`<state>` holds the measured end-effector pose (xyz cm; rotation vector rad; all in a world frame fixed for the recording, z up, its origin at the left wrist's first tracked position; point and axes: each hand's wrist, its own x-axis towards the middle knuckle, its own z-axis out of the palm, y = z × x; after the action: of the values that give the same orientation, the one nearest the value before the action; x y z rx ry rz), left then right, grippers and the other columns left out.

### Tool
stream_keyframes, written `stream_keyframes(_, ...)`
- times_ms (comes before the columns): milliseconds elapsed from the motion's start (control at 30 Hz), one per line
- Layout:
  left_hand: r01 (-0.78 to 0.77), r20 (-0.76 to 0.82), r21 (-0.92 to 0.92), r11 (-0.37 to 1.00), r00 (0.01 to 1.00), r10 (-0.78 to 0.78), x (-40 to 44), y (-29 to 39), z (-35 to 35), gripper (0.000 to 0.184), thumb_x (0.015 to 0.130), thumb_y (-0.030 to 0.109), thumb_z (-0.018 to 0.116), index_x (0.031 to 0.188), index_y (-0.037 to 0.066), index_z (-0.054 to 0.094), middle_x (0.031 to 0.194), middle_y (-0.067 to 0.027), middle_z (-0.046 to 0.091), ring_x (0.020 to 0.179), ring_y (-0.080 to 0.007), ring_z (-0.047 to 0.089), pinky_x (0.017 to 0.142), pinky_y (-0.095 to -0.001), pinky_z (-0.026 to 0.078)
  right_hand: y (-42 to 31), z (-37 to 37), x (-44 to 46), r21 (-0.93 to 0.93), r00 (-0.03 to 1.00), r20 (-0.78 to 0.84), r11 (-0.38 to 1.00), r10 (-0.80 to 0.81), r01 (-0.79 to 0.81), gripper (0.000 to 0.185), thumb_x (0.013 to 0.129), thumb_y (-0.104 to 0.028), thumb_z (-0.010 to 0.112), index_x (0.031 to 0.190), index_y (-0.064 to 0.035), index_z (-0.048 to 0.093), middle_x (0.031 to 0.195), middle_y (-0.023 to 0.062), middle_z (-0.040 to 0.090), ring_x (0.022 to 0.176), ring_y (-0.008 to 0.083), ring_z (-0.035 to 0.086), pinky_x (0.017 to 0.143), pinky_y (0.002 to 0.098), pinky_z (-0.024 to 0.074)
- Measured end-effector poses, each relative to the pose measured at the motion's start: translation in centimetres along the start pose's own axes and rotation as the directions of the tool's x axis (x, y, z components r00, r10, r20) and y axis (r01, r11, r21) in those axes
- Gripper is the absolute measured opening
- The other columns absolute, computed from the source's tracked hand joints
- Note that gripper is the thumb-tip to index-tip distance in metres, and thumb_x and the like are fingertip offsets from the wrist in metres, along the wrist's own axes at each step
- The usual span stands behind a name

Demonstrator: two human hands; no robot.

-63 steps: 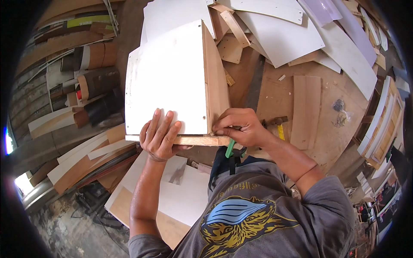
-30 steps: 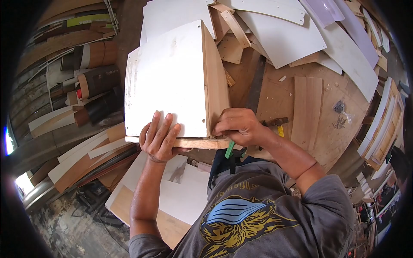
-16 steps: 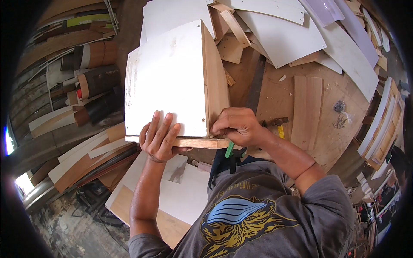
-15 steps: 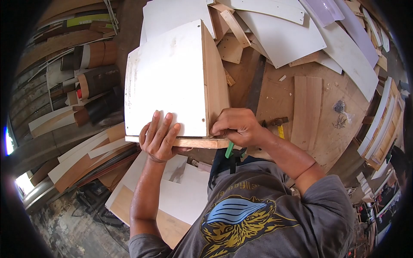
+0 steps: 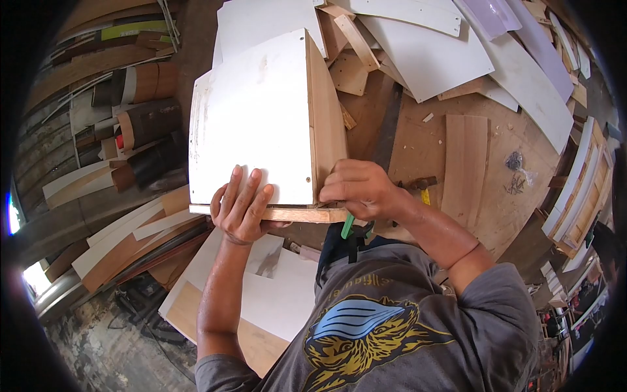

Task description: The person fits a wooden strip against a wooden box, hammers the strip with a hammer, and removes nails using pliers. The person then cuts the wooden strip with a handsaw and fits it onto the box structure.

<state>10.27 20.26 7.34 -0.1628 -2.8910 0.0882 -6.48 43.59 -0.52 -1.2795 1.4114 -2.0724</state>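
A box with a white top panel and a bare wood side stands in front of me. A narrow wooden board runs along its near edge, with a thin dark gap between them. My left hand grips this edge, fingers spread on the white panel and thumb low by the board. My right hand is closed at the near right corner, fingers curled against the wood side. Whatever its fingertips hold is hidden. Below that hand, a green object shows at my waist.
A hammer with some yellow on it lies right of my right hand, near a wood plank. Farther right are a plastic bag and loose nails. White panels pile up behind. Offcuts stack at left.
My right hand's fingers have shifted slightly at the corner. The near edge of the box and its board sit a touch higher in view. My left hand keeps its place on the box.
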Motion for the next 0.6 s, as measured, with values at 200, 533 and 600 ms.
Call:
stream_keyframes(200,-0.001,0.000,-0.003,1.000,1.000,0.001,0.1,0.0,-0.1,0.063,0.095,0.076,0.044,0.123,0.027,0.072,0.129,-0.0025,0.072,0.132,-0.0268,0.061,0.103,-0.0381,0.044,0.2,0.2,-0.4,-0.032,1.000,-0.017,0.999,-0.027,0.026,0.036,0.064,0.012,0.063,0.096,-0.0023,0.071,0.089,0.0109,0.068,0.076,0.0296,0.061,0.067,0.0393,0.0515)
stream_keyframes(533,0.003,-0.009,0.012,1.000,1.000,-0.003,0.2,0.1,0.0,0.064,0.096,0.076,0.042,0.122,0.026,0.072,0.128,-0.0036,0.073,0.130,-0.0277,0.062,0.102,-0.0378,0.045,1.2,0.8,-3.4,-0.089,0.998,0.065,0.996,0.005,0.001,0.042,0.060,0.010,0.066,0.100,-0.0037,0.069,0.092,0.0118,0.066,0.082,0.0333,0.061,0.071,0.0425,0.0526)
stream_keyframes(600,0.001,-0.022,0.006,1.000,1.000,-0.001,0.1,0.0,0.2,0.062,0.097,0.074,0.043,0.124,0.026,0.072,0.127,-0.0052,0.073,0.131,-0.0274,0.062,0.104,-0.0385,0.045,0.9,0.7,-4.1,-0.120,0.993,0.094,0.991,0.067,-0.055,0.041,0.062,0.007,0.070,0.101,-0.0043,0.070,0.094,0.0132,0.067,0.087,0.0338,0.062,0.073,0.0428,0.0535)
